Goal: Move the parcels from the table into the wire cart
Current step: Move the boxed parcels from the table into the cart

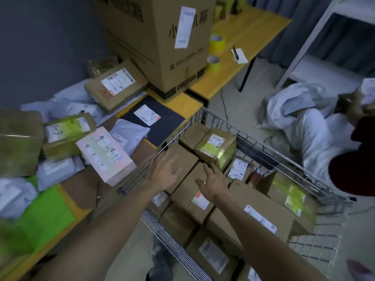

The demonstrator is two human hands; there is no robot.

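Yellow table (pixel 249 29), bearing a tall carton (pixel 146 41) with a white label strip and dark printed characters, blurred beyond a number beginning "400". Wire cart (pixel 269 148) just beside the table, packed with labelled brown parcels (pixel 255 211). Still on the table: black mailer (pixel 168 124) and pink box (pixel 105 157), labels too small to read. Left hand (pixel 164 171) and right hand (pixel 215 180), fingers spread and holding nothing, over the cart's parcels.
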